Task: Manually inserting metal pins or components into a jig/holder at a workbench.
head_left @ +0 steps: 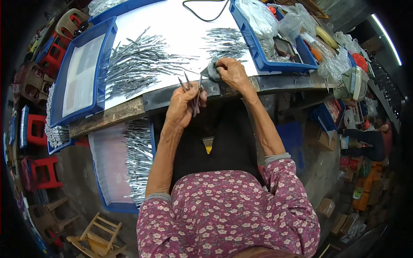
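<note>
Several slim dark metal pieces stick out of my left hand, whose fingers are closed round them just in front of the table edge. Above that edge, my right hand pinches a crumpled grey-green wad that looks like a rag. The wad is close to the tips of the held pieces; whether they touch I cannot tell. A large heap of similar thin grey strips lies on the white tabletop to the left. Beyond my right hand is a smaller heap of strips.
A blue tray with a pale lining stands at the table's left. At the right, a blue bin holds plastic bags and small parts. Below the table is another blue tray with metal strips. A black cable lies at the back.
</note>
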